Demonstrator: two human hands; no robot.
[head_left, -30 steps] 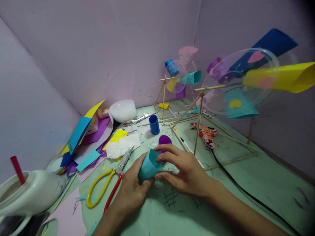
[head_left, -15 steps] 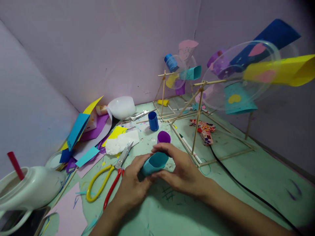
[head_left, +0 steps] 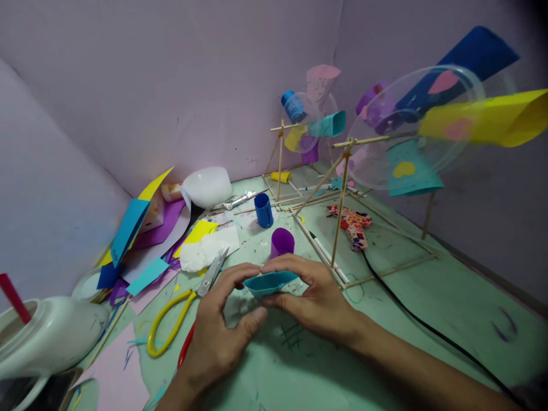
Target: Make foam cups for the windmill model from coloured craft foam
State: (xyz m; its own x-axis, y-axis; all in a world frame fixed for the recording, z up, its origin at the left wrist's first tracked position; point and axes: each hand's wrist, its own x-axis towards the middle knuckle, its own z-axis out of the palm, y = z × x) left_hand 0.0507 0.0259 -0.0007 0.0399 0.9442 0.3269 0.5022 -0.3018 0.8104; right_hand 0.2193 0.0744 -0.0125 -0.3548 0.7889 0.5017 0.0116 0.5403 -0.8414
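A teal paper tube [head_left: 269,283], squeezed rather flat, is in my right hand [head_left: 319,294], which grips it with the thumb below and the fingers above. My left hand [head_left: 220,322] is open at the tube's left end; its fingertips reach the upper edge while the thumb stands apart below. Just beyond the hands, a purple paper tube [head_left: 282,242] stands on the green table [head_left: 406,319]. Farther back is a blue paper tube [head_left: 263,211]. Scissors [head_left: 209,278] with one yellow and one red handle lie beside my left hand, which partly hides the red one.
Two stick frames [head_left: 341,217] carry clear discs with coloured paper tubes on the right. A patterned glue gun [head_left: 355,228] trails a black cord [head_left: 411,311]. At left are paper scraps [head_left: 148,277], a white bottle [head_left: 208,186] and a white jug-like container [head_left: 64,325].
My left hand has loosened from the teal tube, its thumb moving away. The tube has gone from rounder to flatter in my right hand. The view has shifted slightly.
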